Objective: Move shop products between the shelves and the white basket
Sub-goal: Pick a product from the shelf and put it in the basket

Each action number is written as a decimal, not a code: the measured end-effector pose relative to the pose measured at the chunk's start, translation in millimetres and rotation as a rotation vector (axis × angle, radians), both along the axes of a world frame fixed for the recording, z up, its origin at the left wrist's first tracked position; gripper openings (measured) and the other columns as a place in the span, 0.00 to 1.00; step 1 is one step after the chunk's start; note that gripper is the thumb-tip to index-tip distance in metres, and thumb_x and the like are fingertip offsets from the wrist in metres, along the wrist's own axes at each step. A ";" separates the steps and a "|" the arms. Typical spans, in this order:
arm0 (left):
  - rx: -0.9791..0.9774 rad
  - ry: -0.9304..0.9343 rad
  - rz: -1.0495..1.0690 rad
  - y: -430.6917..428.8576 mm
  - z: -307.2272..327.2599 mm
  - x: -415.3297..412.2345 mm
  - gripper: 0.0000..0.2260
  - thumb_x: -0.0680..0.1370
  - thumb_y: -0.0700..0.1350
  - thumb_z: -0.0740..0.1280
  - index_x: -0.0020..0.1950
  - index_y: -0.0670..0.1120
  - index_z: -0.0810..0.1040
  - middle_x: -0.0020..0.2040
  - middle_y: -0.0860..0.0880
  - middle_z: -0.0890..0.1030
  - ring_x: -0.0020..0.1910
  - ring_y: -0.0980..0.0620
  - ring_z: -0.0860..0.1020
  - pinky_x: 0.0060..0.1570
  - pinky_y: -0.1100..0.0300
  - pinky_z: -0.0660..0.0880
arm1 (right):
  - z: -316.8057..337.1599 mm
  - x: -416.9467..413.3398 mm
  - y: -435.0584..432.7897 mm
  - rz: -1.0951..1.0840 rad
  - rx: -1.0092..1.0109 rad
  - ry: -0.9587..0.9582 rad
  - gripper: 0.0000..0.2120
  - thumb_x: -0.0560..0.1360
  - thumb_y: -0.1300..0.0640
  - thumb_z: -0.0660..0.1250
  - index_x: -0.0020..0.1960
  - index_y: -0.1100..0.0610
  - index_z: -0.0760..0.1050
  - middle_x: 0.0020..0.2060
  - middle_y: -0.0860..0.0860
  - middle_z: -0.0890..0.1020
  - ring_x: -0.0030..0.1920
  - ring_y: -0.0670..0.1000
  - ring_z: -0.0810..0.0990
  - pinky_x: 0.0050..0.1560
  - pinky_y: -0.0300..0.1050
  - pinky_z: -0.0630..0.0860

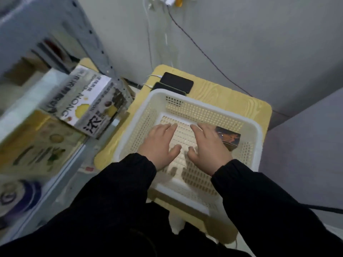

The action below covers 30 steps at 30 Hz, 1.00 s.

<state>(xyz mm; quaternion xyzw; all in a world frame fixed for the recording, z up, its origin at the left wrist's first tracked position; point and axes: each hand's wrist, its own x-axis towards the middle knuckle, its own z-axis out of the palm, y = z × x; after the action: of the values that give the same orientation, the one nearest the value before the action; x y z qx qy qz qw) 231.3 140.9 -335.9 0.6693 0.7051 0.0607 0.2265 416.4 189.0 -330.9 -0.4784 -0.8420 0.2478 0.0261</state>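
Now both hands hover inside the white basket, palms down, fingers straight and spread, grasping nothing. The left hand is over bare mesh. The right hand partly covers a dark box lying near the basket's right wall; whether it touches the box I cannot tell. The basket sits on a small wood-grain table, with 2 dark phones just behind it. To the left, on the shelves, a grey-white carton printed "NONG" rests tilted beside a yellow-green box.
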 end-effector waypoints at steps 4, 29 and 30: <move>0.064 0.175 0.233 -77.7 34.1 -46.8 0.31 0.83 0.61 0.58 0.83 0.50 0.56 0.80 0.48 0.62 0.79 0.45 0.57 0.78 0.48 0.57 | 30.2 -58.4 -23.0 0.302 0.127 0.047 0.32 0.79 0.52 0.66 0.80 0.58 0.61 0.77 0.59 0.65 0.78 0.60 0.62 0.76 0.58 0.64; 0.624 0.607 0.744 -419.7 191.2 -222.3 0.24 0.75 0.49 0.63 0.68 0.40 0.77 0.65 0.37 0.77 0.66 0.33 0.74 0.68 0.36 0.69 | 201.1 -361.3 -286.1 0.833 0.282 0.855 0.20 0.77 0.51 0.64 0.67 0.59 0.75 0.61 0.54 0.77 0.62 0.51 0.75 0.64 0.40 0.72; 0.591 0.610 0.762 -423.0 189.2 -226.5 0.25 0.75 0.50 0.63 0.69 0.40 0.76 0.66 0.38 0.76 0.67 0.33 0.73 0.68 0.35 0.68 | 208.5 -368.5 -290.5 0.801 0.160 0.850 0.21 0.78 0.51 0.65 0.68 0.56 0.73 0.63 0.53 0.76 0.64 0.49 0.74 0.65 0.41 0.72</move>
<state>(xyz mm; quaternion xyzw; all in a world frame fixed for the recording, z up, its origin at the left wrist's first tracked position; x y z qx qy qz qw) 4.8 -282.1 -146.7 0.3900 0.8831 0.1369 -0.2221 48.0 -101.4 -122.4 0.0217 -0.8888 0.3442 0.3017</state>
